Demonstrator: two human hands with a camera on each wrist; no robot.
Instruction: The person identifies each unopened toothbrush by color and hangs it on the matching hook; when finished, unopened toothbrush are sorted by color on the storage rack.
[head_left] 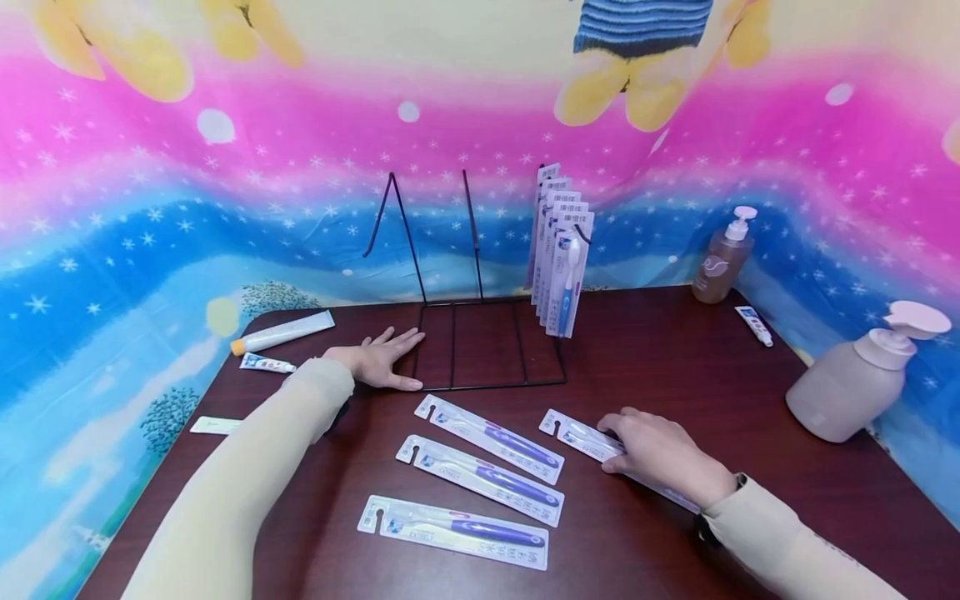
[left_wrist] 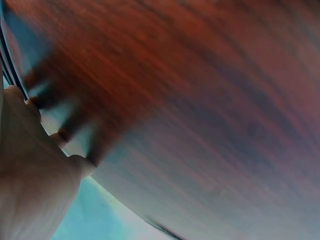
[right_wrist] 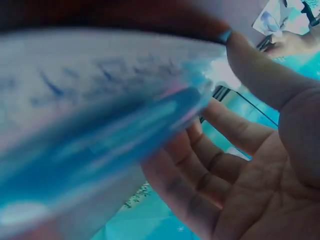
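Head view: bright, evenly lit, mostly sharp.
Table [head_left: 637, 358]: pale sheen toward near edge; soft shadow beside left sleeve [head_left: 225, 475].
Packs [head_left: 480, 481]: faint highlights on clear plastic.
Large bottle [head_left: 843, 392]: leans outward, stretched by wide-angle distortion.
Left wrist view: dimmer; table grain soft.
Left hand [left_wrist: 35, 175]: shaded; dark, blurred streaks run from its fingers across table.
Right wrist view: cyan-tinted; one white overexposed patch beyond held pack.
Held pack [right_wrist: 100, 115]: close to lens, badly blurred, print smeared.
Right hand [right_wrist: 257, 175]: clearer than held pack.
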